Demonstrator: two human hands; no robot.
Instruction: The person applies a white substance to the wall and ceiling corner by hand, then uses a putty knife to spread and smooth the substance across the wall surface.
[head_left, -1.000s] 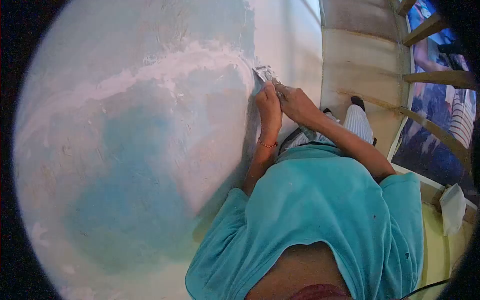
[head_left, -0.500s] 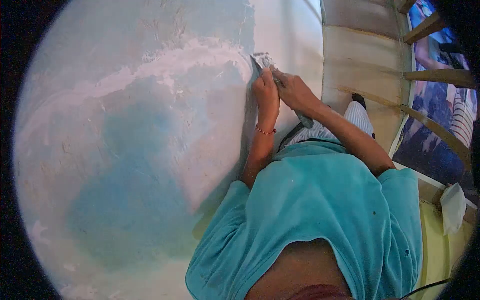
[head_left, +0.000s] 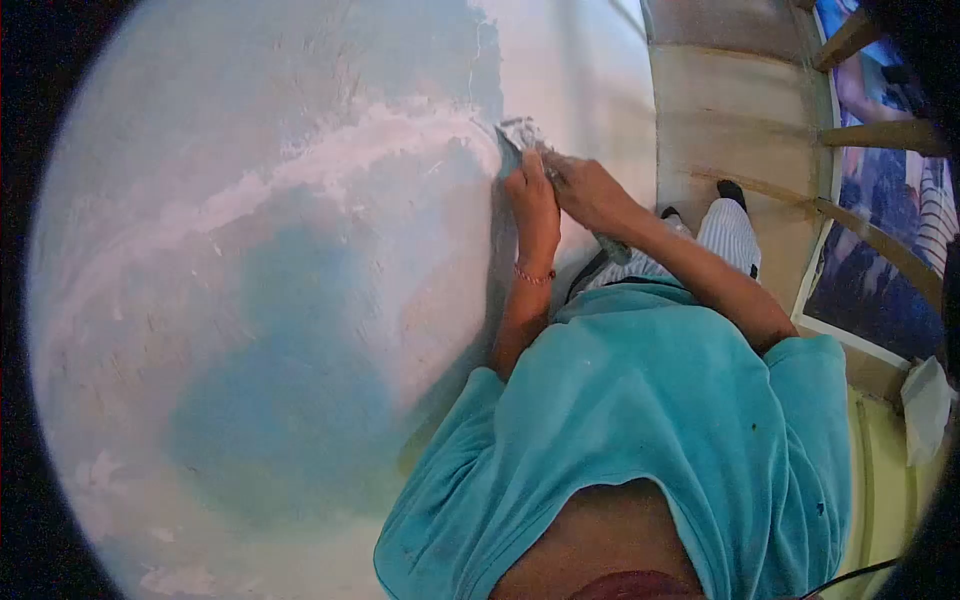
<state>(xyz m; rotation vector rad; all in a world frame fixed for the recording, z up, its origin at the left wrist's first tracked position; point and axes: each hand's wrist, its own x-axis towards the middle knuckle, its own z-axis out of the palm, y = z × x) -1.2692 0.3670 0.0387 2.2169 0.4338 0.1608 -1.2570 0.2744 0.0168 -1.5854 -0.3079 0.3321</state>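
Against a wall point(head_left: 300, 330) with patchy blue and white paint, my two hands meet at the upper middle of the head view. My right hand point(head_left: 590, 195) is wrapped round a putty knife point(head_left: 523, 131) whose blade carries whitish paste; its grey-green handle end shows below the fist. My left hand point(head_left: 533, 195) is closed beside it, thumb up, at a thin dark blade edge that touches or nearly touches the wall. The handle of that dark blade is hidden by the fingers. A pale band of filler point(head_left: 400, 130) runs across the wall to the left of the blades.
Wooden slats or rungs point(head_left: 885, 135) stand at the right, with a colourful printed sheet point(head_left: 870, 260) behind them. A white plastic bag point(head_left: 926, 410) hangs at the lower right. My feet and striped trousers point(head_left: 728, 235) are on a tan boarded surface point(head_left: 735, 110).
The view has shifted slightly, so the wall and both hands appear a little lower. Both hands keep their hold, close together, near the end of the filler band.
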